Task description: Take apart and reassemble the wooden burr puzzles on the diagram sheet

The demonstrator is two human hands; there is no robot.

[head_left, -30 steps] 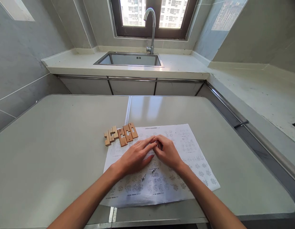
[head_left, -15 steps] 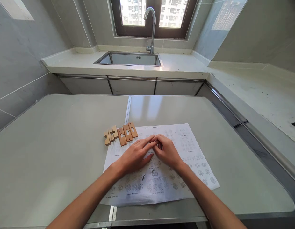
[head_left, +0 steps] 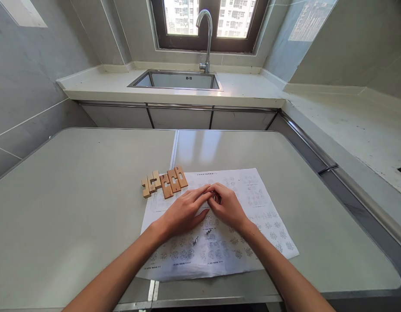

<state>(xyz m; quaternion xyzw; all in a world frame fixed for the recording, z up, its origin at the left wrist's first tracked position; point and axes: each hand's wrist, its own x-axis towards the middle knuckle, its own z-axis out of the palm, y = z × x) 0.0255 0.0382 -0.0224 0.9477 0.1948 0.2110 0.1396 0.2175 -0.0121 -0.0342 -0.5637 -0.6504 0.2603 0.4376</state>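
Observation:
On the printed paper sheet my left hand lies palm down, fingers stretched out, holding nothing. My right hand rests against its fingertips, its own fingers curled in; no object shows in them, though the fingertips are partly hidden. Beyond my left hand, a row of notched wooden puzzle pieces lies side by side across the sheet's upper left corner. Lighter ones, such as one end piece, are on the left. Darker, numbered ones with cut-out slots, such as the piece marked 2, are on the right.
The sheet lies on a pale folding table with a metal seam down its middle. Past the table's far edge are a counter, a sink and a tap below a window. Another counter runs along the right.

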